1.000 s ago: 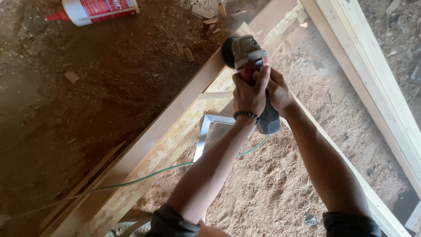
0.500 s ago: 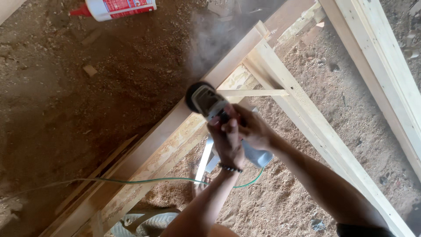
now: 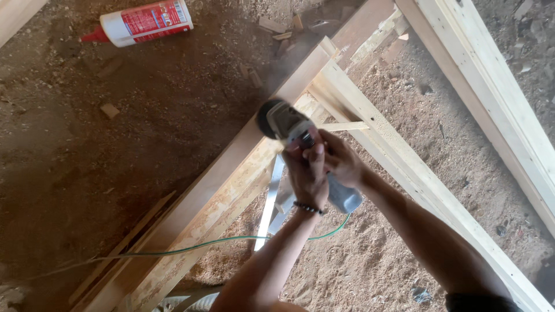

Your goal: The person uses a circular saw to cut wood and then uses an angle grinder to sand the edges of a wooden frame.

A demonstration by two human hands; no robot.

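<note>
Both hands close around the body of an angle grinder (image 3: 300,147) above a wooden frame (image 3: 231,173) that lies on a sawdust-covered floor (image 3: 370,254). The left hand (image 3: 306,176), a beaded bracelet (image 3: 308,207) at its wrist, wraps fully round the middle of the tool, fingers curled tight. The right hand (image 3: 341,162) clamps the same body from the other side, just beside the left and touching it. The grinder's dark disc end juts out beyond the knuckles toward the upper left and sits on the long plank of the frame, near the corner where a second plank (image 3: 404,167) meets it; the grey rear end sticks out below the hands. A faint haze of dust hangs above the disc. A green cord (image 3: 191,247) trails from the rear of the tool across the sawdust and over the plank to the left. A metal square (image 3: 272,202) lies under the forearms inside the frame. A white bottle with a red tip (image 3: 141,22) lies on its side on the dirt near the top left.
</note>
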